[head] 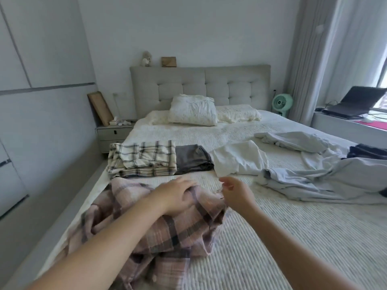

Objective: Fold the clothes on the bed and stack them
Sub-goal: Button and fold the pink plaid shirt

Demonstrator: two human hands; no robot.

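A crumpled pink plaid shirt [159, 222] is gripped by the left hand [178, 193]; the right hand [234, 190], just right, pinches its far edge.

Under my hands, a soft matt pink plaid cloth shirt [159, 222] lies on the ribbed, textured cloth bedspread [272, 237].

Both hands [207, 193] grip pink plaid garment [167, 233].
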